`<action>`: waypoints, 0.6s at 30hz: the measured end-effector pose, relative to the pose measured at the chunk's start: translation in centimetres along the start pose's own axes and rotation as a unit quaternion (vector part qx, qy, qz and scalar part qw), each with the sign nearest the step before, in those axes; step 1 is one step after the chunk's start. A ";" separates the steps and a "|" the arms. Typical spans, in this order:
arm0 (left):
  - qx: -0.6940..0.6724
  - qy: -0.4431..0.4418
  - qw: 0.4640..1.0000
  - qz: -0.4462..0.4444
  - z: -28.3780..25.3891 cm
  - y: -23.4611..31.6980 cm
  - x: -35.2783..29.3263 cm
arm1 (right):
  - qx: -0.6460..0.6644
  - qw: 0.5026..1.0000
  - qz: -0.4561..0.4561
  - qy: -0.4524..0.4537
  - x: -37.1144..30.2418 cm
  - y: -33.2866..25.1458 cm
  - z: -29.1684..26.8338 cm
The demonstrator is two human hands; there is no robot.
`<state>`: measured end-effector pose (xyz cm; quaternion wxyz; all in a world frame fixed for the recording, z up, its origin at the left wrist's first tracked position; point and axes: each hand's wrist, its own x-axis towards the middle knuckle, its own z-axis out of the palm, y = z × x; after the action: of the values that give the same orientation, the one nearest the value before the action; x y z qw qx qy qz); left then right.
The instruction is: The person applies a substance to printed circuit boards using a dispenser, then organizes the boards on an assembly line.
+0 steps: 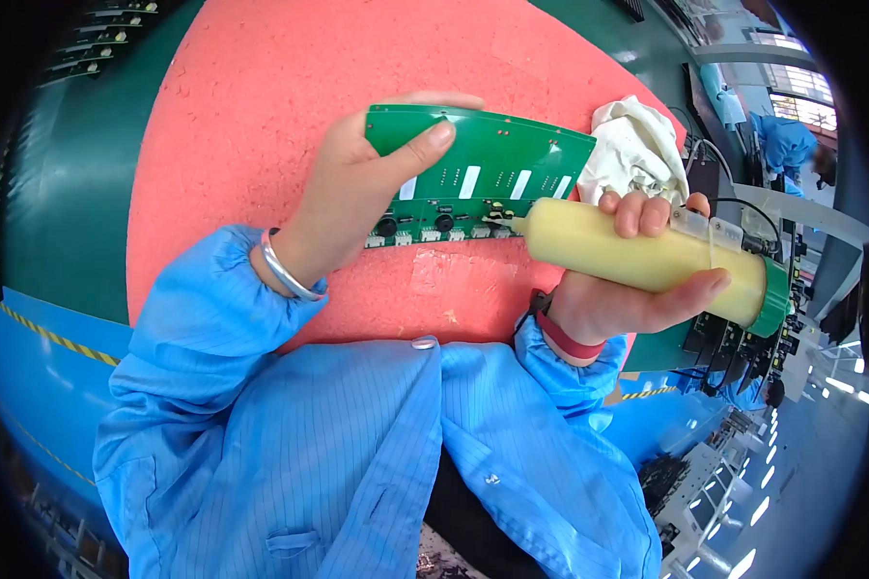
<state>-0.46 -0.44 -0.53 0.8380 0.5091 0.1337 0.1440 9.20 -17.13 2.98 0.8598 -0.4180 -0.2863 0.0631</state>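
A green circuit board point(497, 145) is tilted above the pink foam mat, its left end gripped by my left hand point(357, 179) with the thumb across its face. White connectors, round black parts and white rectangles show along the board. My right hand point(618, 289) is wrapped round a thick tube of pale yellow paste point(628, 249) with a green end cap point(773, 297). The tube's thin nozzle point(504, 223) points left and meets the components near the board's lower edge; whether it touches them I cannot tell.
The pink foam mat point(251, 116) lies on a green tabletop point(77, 183). A crumpled white cloth point(635, 150) sits at the right. Beyond the tube stand dark boards in a row point(743, 338). More boards point(101, 39) are at the far left. A person in blue point(784, 145) is in the background.
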 end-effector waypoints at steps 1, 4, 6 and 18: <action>-0.003 -0.002 1.000 0.002 0.1 -0.1 0.0 | 0.000 1.000 -0.002 -0.005 -0.1 0.1 0.4; -0.009 -0.006 1.000 0.007 0.1 -0.3 0.0 | -0.008 1.000 0.001 -0.021 -0.1 0.5 0.9; -0.009 -0.012 1.000 0.015 -0.2 -0.4 0.1 | -0.021 0.999 0.009 -0.041 -0.1 1.0 1.1; -0.021 -0.008 1.000 0.013 -0.2 -0.8 0.1 | -0.019 0.999 0.011 -0.030 0.0 1.0 0.7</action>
<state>-0.37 -0.64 -1.36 0.8476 0.4942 0.1173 0.1535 8.90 -16.00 2.56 0.8421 -0.4351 -0.3087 0.0793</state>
